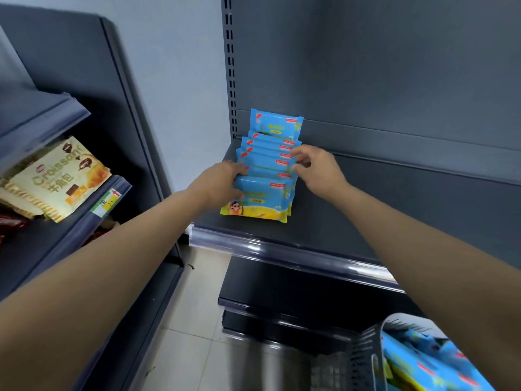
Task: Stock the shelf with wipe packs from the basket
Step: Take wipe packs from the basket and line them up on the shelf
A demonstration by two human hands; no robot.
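A row of several blue and yellow wipe packs (266,176) stands on edge at the left end of the dark shelf (366,221). My left hand (222,180) grips the left side of the front packs, fingers curled round their edge. At the right side of the row my right hand (315,167) pinches the packs' right edges with bent fingers. The grey basket (366,351) sits at the bottom right, and more wipe packs (428,362) lie inside it.
The shelf's clear price rail (282,249) runs along its front edge, with lower shelves (282,306) beneath. A neighbouring shelf unit on the left holds croissant bags (62,179). A tiled floor (191,320) lies between the units.
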